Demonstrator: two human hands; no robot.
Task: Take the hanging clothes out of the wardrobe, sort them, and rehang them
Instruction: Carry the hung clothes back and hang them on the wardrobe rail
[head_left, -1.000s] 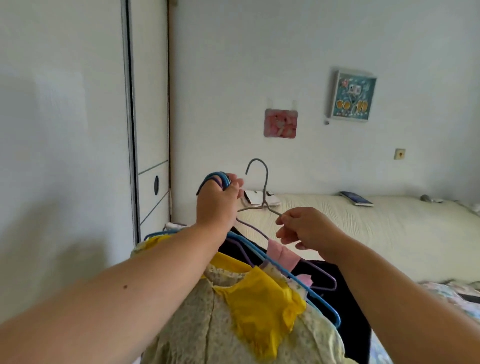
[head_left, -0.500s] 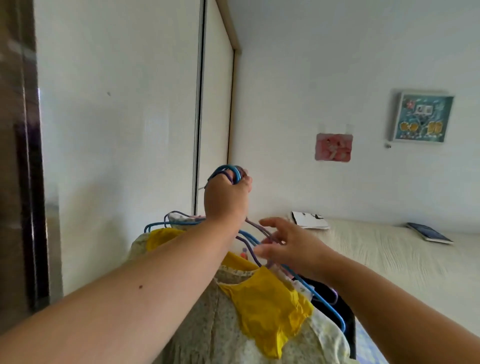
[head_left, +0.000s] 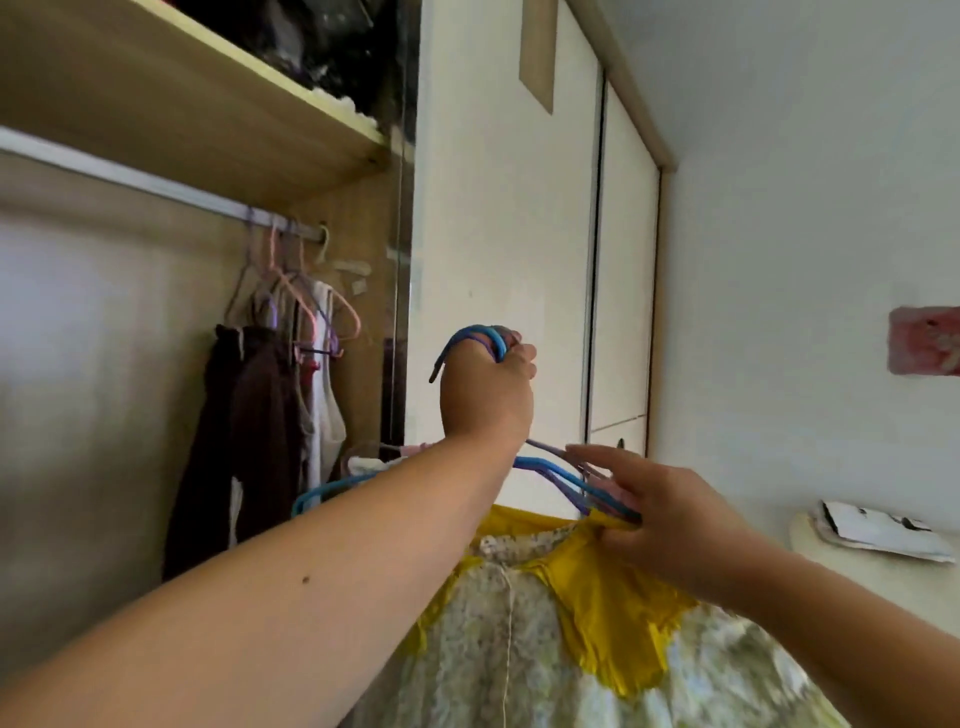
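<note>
My left hand (head_left: 485, 397) is raised in a fist around the hooks of a bundle of blue and purple hangers (head_left: 480, 338). From them hangs a floral dress with a yellow collar (head_left: 582, 613), with other garments hidden behind it. My right hand (head_left: 670, 514) rests on the hangers' right shoulders, fingers spread and touching the wires without a closed grip. In the open wardrobe, a metal rail (head_left: 156, 184) carries pink and purple hangers (head_left: 306, 296), a dark brown garment (head_left: 244, 431) and a white one (head_left: 324, 395).
A wooden shelf (head_left: 218, 124) with dark items sits above the rail. White sliding wardrobe doors (head_left: 498, 249) stand right of the opening. A bed with a white paper or bag (head_left: 878, 530) lies at the far right, under a pink wall picture (head_left: 924, 340).
My view has swung left and upward, from the bed to the open wardrobe. My right hand let go of the grey hanger it pinched and now lies spread on the bundle. The left hand's grip is unchanged.
</note>
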